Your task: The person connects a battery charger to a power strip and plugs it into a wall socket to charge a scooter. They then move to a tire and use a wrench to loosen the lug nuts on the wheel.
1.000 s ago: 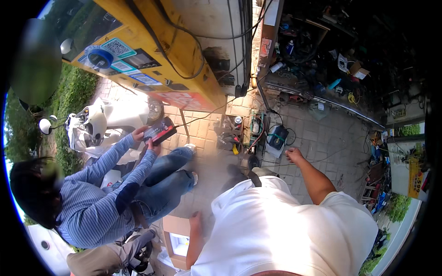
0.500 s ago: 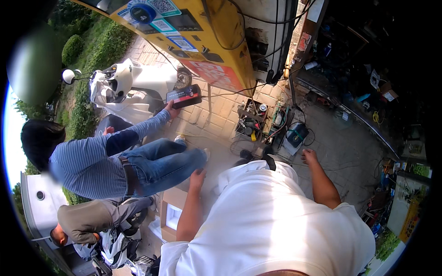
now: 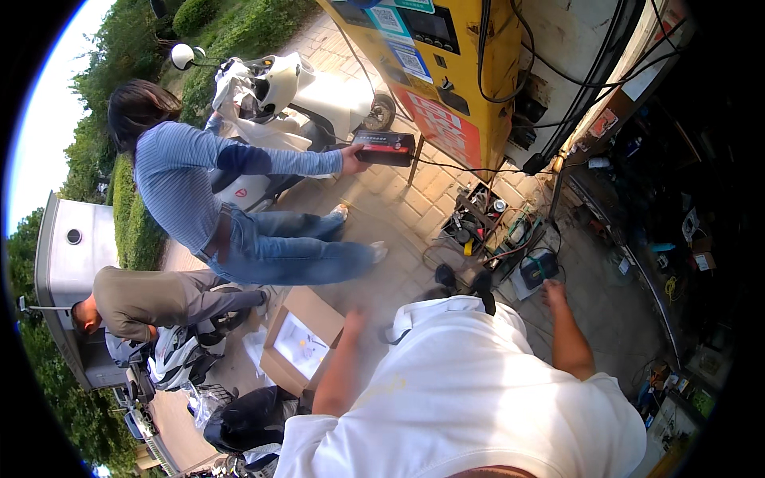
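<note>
Head view: a dark, boxy case with a green band [image 3: 540, 268] sits on the paving [image 3: 437, 209], partly over a pale sheet [image 3: 526, 280], and the right hand [image 3: 552, 293] is the nearest thing to it, just at its near edge; whether they touch, and how far the fingers are curled, I cannot tell. The left hand [image 3: 354, 323] hangs beside an open cardboard box [image 3: 285, 371] lined with white foam [image 3: 299, 341], too blurred to show whether its fingers are apart or together; nothing is seen in it. The likeliest mishap, I judge, is a snag: thin cables loop around the case and near the person's dark shoes [image 3: 481, 281], so a step or a tug could drag it or trip someone. A jumble of tools [image 3: 470, 227] crowds the ground just left of the case. Beyond, a black cable [image 3: 470, 168] runs from a black-and-red unit [image 3: 386, 149] in a striped-sleeved co-worker's hand [image 3: 353, 159] toward a yellow cabinet [image 3: 470, 103], blocking a straight way through. A white scooter [image 3: 335, 95] stands behind that co-worker; another person [image 3: 131, 299] bends over a second scooter [image 3: 177, 358].
</note>
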`<state>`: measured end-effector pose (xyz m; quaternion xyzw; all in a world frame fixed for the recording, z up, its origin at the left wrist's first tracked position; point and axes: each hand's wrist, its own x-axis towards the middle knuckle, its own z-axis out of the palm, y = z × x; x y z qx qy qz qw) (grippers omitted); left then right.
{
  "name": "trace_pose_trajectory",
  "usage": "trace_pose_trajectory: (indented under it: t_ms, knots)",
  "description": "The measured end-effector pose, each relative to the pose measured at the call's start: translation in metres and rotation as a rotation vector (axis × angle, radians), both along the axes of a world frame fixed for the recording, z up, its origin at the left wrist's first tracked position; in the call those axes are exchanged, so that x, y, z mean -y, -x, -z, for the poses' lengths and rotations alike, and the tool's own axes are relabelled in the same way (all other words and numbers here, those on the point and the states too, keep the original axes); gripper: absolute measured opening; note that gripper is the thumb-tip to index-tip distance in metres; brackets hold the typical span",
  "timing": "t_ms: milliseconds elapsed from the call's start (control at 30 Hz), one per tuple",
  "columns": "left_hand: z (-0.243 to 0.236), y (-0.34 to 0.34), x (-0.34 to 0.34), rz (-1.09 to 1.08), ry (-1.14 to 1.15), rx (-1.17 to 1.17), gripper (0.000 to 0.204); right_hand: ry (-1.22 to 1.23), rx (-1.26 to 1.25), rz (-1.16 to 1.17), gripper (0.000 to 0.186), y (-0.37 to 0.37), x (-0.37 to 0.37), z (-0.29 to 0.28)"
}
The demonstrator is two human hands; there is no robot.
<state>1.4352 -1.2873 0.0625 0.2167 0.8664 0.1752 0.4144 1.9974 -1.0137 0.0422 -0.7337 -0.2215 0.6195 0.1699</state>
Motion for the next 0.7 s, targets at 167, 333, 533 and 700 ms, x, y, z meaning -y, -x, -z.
trace_pose_trajectory:
  t_ms: [167, 333, 533, 700]
  knots:
    - [-0.019, -0.013, 0.004, -0.018, 0.04, 0.012, 0.045, -0.07, -0.008, -0.077, 0.024, 0.012, -0.027, -0.001]
    - [-0.079, -0.049, -0.045, -0.052, 0.046, 0.049, 0.045, -0.022, 0.022, -0.041, 0.02, 0.012, -0.026, 0.014]
    - [-0.108, -0.053, -0.08, -0.051, 0.052, 0.056, 0.049, 0.016, -0.04, -0.027, 0.021, -0.005, -0.002, 0.022]
    - [-0.086, -0.043, -0.09, -0.01, -0.043, -0.001, 0.05, 0.044, 0.001, 0.043, 0.024, -0.015, 0.012, 0.027]
